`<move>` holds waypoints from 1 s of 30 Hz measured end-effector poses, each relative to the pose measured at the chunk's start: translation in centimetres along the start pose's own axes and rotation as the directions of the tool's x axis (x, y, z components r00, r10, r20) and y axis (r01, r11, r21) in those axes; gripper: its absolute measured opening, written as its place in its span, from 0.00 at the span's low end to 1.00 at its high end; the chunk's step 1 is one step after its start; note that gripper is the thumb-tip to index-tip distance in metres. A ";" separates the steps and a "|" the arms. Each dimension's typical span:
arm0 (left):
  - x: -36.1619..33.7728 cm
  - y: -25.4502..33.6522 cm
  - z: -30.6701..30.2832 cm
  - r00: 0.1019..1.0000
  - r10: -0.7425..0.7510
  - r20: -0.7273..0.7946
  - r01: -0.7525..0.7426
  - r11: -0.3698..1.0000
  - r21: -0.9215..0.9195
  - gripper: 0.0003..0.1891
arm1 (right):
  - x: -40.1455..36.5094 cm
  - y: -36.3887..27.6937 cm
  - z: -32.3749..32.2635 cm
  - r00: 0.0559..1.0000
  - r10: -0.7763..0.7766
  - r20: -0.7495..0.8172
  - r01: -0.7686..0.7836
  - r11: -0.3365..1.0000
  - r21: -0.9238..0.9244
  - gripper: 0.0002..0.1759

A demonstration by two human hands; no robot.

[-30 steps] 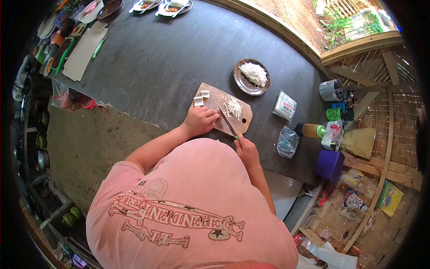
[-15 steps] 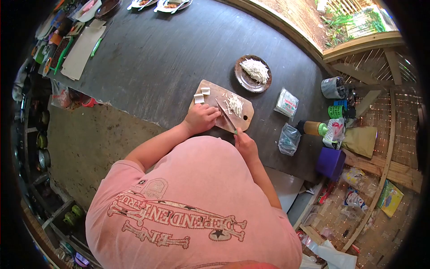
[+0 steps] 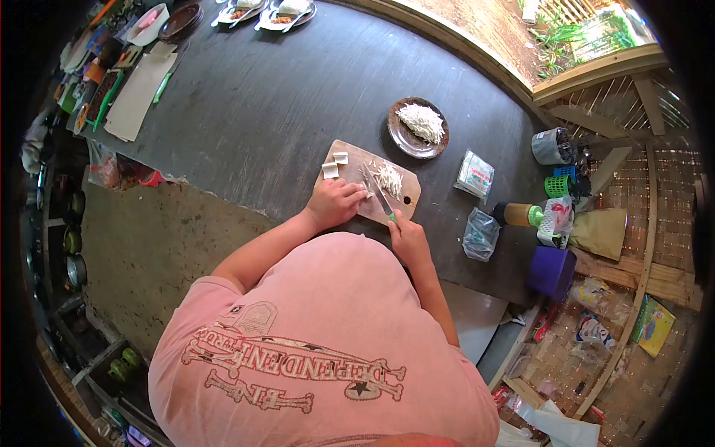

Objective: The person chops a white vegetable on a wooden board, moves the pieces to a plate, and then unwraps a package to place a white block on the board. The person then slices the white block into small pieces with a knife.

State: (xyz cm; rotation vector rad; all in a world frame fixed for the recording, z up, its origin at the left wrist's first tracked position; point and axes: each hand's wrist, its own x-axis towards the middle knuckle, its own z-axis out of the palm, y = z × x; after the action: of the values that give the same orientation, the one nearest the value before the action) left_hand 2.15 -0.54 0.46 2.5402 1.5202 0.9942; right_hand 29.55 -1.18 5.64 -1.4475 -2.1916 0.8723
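Note:
A wooden cutting board (image 3: 355, 155) with a hanging hole lies on the dark table. My left hand (image 3: 337, 203) rests at its near edge, fingers bent over a small white piece (image 3: 366, 189) that they partly hide. In my right hand (image 3: 408, 237) is a green-handled knife (image 3: 381, 197), its blade slanting across the board beside that piece. Thin white strips (image 3: 388, 179) are heaped right of the blade. Two pale blocks (image 3: 331, 170) sit at the board's left end. Beyond the board, a brown plate (image 3: 407, 146) carries a larger mound of white strips (image 3: 421, 122).
Right of the board lie a plastic-wrapped packet (image 3: 475, 173) and a clear plastic bag (image 3: 481, 234). A jar with a green lid (image 3: 519, 214) and a purple box (image 3: 551, 271) are farther right. Plates of food (image 3: 287, 13) stand at the far edge; a cardboard sheet (image 3: 141, 93) lies far left.
The knife blade has shifted slightly right, toward the heaped strips. My left hand stays over the white piece. The whole view has tilted a little.

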 end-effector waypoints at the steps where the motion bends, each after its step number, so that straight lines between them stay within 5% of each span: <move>1: 0.0 0.0 0.0 1.000 0.006 0.002 -0.006 1.000 -0.006 0.16 | -0.4 0.2 -0.4 1.000 0.000 0.004 0.000 1.000 -0.001 0.18; 9: 0.4 0.0 -0.4 1.000 0.003 0.010 -0.003 1.000 -0.016 0.15 | -2.3 -0.8 -3.7 0.986 0.164 -0.042 -0.161 0.985 0.066 0.19; 21: 0.2 0.0 -0.2 1.000 -0.003 0.004 0.003 1.000 -0.007 0.13 | -2.2 -0.5 -2.6 1.000 0.008 -0.008 -0.008 1.000 0.005 0.19; 30: 0.2 0.1 -0.3 1.000 -0.009 0.021 0.009 1.000 0.005 0.13 | -2.9 -0.2 -1.7 0.996 0.044 0.073 -0.042 0.999 -0.021 0.20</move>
State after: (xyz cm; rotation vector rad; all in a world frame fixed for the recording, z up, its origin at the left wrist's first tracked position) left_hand 2.16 -0.52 0.82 2.5364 1.5291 0.9616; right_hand 31.63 -3.41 7.07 -1.4994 -2.2353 0.9354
